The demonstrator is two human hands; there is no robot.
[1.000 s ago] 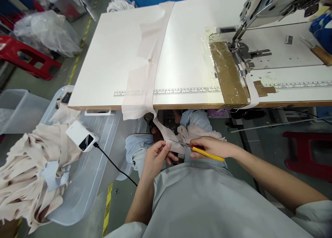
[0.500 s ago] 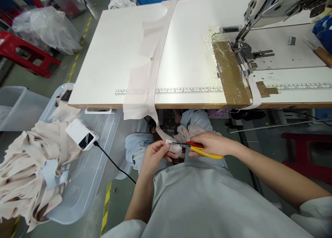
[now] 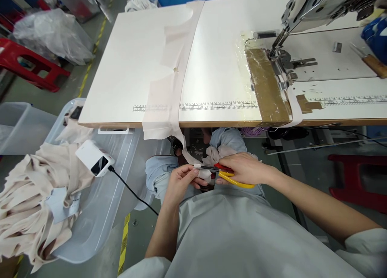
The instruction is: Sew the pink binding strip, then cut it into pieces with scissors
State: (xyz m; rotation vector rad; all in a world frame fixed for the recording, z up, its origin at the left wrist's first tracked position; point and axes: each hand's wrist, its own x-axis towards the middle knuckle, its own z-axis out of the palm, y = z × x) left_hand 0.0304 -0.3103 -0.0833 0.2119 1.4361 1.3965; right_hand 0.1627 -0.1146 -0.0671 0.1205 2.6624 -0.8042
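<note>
My left hand (image 3: 185, 179) pinches the end of a pale pink fabric strip (image 3: 177, 96), which runs down from the white table over its front edge to my lap. In my right hand (image 3: 242, 168) are scissors (image 3: 236, 179) with red and yellow handles. Their blades point left and lie at the fabric beside my left fingertips. Whether the blades are fully closed is too small to tell. More pale fabric (image 3: 222, 152) rests on my lap just beyond my hands.
The white table (image 3: 121, 68) spans the front, with a sewing machine (image 3: 282, 62) at right. A clear bin (image 3: 90, 229) at left holds beige fabric strips (image 3: 39, 181) and a white device (image 3: 94, 157) with a black cable. Red stools (image 3: 356, 181) stand on both sides.
My right hand and the scissors have moved slightly left, so the blades reach further over the fabric at my left fingertips. The view has shifted slightly.
</note>
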